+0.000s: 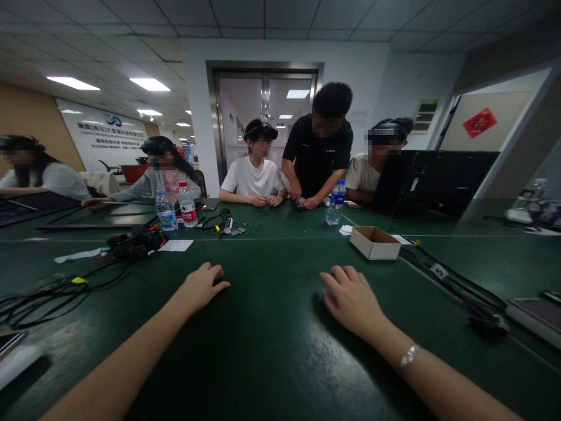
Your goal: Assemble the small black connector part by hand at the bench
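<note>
My left hand (204, 286) is low over the green table (267, 327), thumb and forefinger apart, with a dark gap between them that looks like shadow. Its other fingers bend down, partly hidden behind the hand. To the right, my right hand (353, 297) hovers palm down above the same tabletop, its fingers loosely spread and a shadow beneath it. A silver bracelet (409, 355) circles that wrist. Neither hand shows anything held. Beyond the right hand stands an open-topped cardboard box (372, 251); a white paper sheet (176, 245) lies beyond the left one.
Black cables (48, 301) and a dark bundled device (137, 241) lie at left; more cables (456, 286) run along the right. Bottles (165, 210) (187, 204) (335, 203) stand farther back. Small grey pieces (234, 231) lie mid-table. Several people sit or stand across, beside a black monitor (438, 182).
</note>
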Motion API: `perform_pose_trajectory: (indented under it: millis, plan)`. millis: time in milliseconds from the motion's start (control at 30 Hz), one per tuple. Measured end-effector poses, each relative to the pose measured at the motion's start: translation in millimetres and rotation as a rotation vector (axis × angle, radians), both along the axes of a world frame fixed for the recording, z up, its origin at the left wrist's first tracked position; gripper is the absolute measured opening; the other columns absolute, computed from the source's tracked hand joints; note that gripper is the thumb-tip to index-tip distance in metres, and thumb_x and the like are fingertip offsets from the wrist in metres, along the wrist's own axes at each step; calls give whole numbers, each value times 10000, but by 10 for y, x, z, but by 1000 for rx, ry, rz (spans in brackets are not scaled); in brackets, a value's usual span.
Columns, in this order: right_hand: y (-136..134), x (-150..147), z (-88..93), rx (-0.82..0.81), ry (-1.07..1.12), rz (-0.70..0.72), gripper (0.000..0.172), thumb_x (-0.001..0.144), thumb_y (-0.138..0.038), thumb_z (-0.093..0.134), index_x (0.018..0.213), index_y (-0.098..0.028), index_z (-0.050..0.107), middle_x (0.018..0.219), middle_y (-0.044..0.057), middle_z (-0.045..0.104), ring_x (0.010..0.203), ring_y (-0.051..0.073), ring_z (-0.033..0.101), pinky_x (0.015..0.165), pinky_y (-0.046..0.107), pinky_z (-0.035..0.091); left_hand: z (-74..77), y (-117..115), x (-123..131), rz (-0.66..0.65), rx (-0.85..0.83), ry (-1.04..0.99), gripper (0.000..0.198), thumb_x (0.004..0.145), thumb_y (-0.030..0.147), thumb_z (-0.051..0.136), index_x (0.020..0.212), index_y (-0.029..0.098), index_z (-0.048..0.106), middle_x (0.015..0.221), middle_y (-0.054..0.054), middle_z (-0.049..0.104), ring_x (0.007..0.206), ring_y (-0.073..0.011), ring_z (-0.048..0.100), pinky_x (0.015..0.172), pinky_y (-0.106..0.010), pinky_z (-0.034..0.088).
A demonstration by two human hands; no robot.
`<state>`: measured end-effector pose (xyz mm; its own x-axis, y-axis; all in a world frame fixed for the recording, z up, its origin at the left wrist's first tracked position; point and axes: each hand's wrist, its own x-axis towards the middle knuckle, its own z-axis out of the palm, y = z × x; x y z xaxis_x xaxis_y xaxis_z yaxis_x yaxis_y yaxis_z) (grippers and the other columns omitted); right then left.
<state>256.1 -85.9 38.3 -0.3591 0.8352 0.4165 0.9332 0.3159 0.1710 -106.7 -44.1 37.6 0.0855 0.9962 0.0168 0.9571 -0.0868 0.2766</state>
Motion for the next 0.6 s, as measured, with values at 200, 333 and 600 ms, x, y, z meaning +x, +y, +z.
perform_pose_trajectory:
  millis: [200,333,600]
  plan:
    - [301,-916,-55,-150,257,92,244,935,-343,392,1078,-250,567,1035,5,606,938,193,544,767,270,432,-109,251,770,-17,64,-191,363,772,528,559,954,214,578,1023,-77,554,892,-211,580,779,-311,448]
    - [497,-1100,-105,-162,397,125,283,962,-315,323,1020,-249,592,988,-23,627,892,157,574,746,236,426,-194,343,1055,-21,104,-144,250,814,399,525,975,207,535,1021,-80,539,866,-201,587,743,-300,443]
    - [701,-462,-167,-316,712,203,251,900,-333,412,886,-231,642,881,5,642,826,168,583,738,255,431,-182,255,1154,-60,91,-37,435,839,570,408,1039,197,509,1058,-99,533,883,-221,587,691,-304,454]
